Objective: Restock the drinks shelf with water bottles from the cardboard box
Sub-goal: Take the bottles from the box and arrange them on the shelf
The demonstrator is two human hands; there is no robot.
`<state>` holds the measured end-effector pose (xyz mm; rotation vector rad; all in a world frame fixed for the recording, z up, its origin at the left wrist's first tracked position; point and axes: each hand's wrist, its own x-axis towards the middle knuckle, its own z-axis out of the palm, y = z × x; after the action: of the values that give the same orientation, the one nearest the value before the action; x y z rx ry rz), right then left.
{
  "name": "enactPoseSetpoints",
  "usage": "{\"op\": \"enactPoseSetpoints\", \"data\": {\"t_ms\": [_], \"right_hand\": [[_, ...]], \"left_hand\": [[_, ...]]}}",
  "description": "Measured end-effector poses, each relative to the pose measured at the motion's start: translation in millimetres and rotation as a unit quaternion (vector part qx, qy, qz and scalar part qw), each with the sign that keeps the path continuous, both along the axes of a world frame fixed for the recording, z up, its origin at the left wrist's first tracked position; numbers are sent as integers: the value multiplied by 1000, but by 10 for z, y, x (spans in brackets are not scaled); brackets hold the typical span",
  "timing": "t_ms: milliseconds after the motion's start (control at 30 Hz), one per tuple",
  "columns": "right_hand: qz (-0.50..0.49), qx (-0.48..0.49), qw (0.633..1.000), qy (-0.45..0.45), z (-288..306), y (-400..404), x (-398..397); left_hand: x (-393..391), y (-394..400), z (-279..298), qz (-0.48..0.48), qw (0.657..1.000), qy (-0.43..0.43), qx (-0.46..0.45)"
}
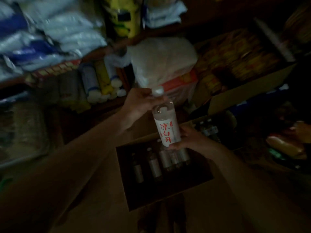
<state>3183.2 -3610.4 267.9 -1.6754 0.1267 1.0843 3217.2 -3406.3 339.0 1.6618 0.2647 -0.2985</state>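
The bottle point(165, 121) is in the air, nearly upright, above the open box point(161, 195). It has a white label with red characters. The left hand point(136, 106) pinches its white cap with the fingertips. The right hand point(188, 140) curls around its lower end from the right. Inside the box stand more bottles point(165, 160). Behind is a dim shelf point(107, 105) with rolls point(99, 81) and a white bag point(161, 64).
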Motion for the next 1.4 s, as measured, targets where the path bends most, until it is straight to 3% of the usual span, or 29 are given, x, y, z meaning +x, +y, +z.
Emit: {"op": "enactPoseSetpoints", "data": {"t_ms": [233, 433, 533, 667, 1033, 1400], "right_hand": [[-60, 103, 990, -70, 1774, -192, -8], [-127, 86, 977, -148, 3019, -540, -149], [-169, 76, 966, -182, 3493, -742, -226], [-214, 73, 951, -210, 4032, -1149, -353], [-288, 76, 918, -261, 5022, -2824, -793], [-446, -48, 825, -343, 5598, -4772, -1300]], "left_hand": [[340, -305, 1850, 8, 999, -35, -16], [406, -816, 3110, -67, 994, -62, -61], [400, -1139, 3554, -154, 980, -72, -101], [346, -1562, 4030, -266, 954, -95, -99], [147, -3496, 5031, -320, 919, -206, -102], [-270, -5820, 5642, -423, 864, -233, -141]]}}
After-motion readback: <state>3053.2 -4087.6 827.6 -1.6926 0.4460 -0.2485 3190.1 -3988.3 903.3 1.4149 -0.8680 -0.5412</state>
